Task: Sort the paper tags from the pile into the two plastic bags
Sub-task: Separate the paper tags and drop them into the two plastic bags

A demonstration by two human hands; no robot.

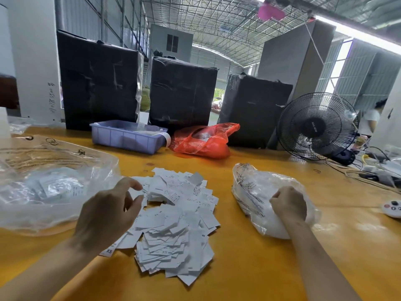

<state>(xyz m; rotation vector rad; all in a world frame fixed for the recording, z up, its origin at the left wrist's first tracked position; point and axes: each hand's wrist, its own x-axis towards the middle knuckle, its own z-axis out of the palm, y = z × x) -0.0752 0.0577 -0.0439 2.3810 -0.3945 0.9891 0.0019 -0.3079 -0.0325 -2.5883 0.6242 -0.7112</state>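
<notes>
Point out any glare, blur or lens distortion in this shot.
Head view: wide-angle bending curves the orange table and ceiling; the clear plastic bag on the left shows glare patches; daylight blows out the doorway behind the black fan; print on the white paper tags is mostly unreadable.

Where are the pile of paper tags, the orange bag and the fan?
pile of paper tags [173, 222]: head view, middle of the heap.
orange bag [201, 142]: head view, its crumpled front.
fan [314, 127]: head view, its hub.
</notes>
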